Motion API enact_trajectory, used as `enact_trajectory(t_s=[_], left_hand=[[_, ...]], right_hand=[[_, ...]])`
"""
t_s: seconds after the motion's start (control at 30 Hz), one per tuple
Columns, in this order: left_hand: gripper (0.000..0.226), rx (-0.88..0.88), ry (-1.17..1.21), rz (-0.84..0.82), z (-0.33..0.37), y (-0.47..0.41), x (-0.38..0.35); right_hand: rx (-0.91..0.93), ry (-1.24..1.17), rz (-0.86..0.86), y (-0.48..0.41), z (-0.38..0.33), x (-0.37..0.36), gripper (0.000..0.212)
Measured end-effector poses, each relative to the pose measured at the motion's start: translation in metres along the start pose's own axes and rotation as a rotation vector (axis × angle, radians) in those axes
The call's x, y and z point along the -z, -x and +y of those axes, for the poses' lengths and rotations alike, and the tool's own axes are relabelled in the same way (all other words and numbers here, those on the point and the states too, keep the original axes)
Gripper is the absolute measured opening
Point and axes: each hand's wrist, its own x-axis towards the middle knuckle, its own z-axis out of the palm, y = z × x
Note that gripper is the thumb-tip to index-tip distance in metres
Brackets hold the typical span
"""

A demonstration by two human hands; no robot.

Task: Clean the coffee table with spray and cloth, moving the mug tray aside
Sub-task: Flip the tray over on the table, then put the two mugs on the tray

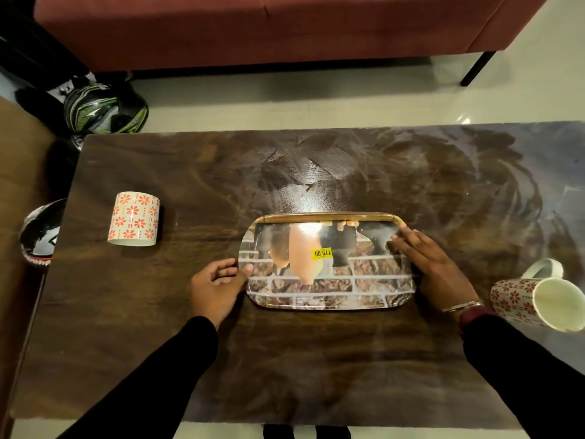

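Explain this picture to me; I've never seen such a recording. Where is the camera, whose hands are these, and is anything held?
No machine here: a person works with bare hands, and the one picture comes from a camera worn on their head, looking down, so the black-sleeved arms enter from the bottom. On the dark wooden coffee table lies an empty printed tray bearing a yellow price sticker. The left hand grips the tray's left end, thumb on top; the right hand rests with fairly straight fingers on its right end. A flowered left mug stands apart from the tray, and a matching right mug sits near the table's right edge. Smeary wipe marks cover the far side.
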Motion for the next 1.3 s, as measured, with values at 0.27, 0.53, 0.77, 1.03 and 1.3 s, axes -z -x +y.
enact_trajectory(t_s=[0.27,0.53,0.77,1.03,1.3], left_hand=[[0.035,-0.054,-0.002,0.343,0.004,-0.013,0.032],[0.039,-0.047,-0.074,0.331,-0.002,-0.014,0.047],[0.040,-0.078,-0.085,0.339,-0.004,-0.016,0.056],[0.031,-0.266,-0.185,0.286,0.010,0.013,0.022],[0.037,-0.542,-0.249,0.011,0.056,0.033,-0.083]], right_hand=[[-0.594,-0.166,0.637,0.099,-0.055,-0.029,0.026],[-0.571,-0.165,0.555,0.104,-0.061,-0.035,0.036],[-0.453,-0.198,0.571,0.080,-0.066,-0.044,0.032],[-0.585,-0.305,0.597,0.082,-0.080,-0.045,0.038],[-0.792,-0.325,0.824,0.127,-0.055,-0.022,0.024]])
